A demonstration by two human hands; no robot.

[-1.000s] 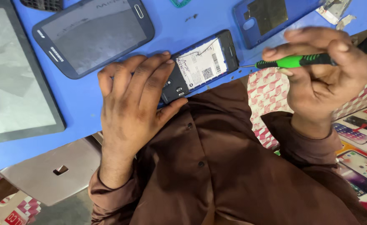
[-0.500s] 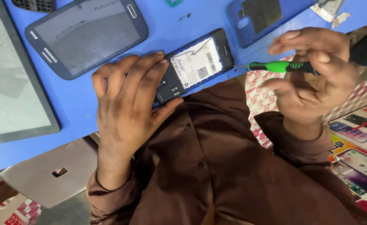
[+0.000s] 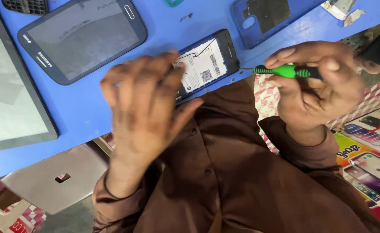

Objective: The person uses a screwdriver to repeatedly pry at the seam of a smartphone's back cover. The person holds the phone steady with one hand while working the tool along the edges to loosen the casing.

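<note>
An opened phone [image 3: 205, 64] with its white-labelled battery showing lies at the near edge of the blue table [image 3: 90, 108]. My left hand [image 3: 144, 108] hovers over the phone's left end, fingers spread and blurred, holding nothing. To the right, my right hand [image 3: 315, 82] grips a green-handled screwdriver [image 3: 287, 71]. Its thin metal tip points left and nearly touches the phone's right end.
A dark blue smartphone [image 3: 84, 39] lies screen-up at the back left, a large tablet [image 3: 11, 86] at the far left. A blue back cover [image 3: 272, 17] rests at the back right. A grey stool [image 3: 47, 177] stands below the table; printed phone posters [image 3: 371, 151] lie at right.
My left hand has lifted off the opened phone and spread its fingers, uncovering more of the battery. The right hand keeps the screwdriver at the phone's right end.
</note>
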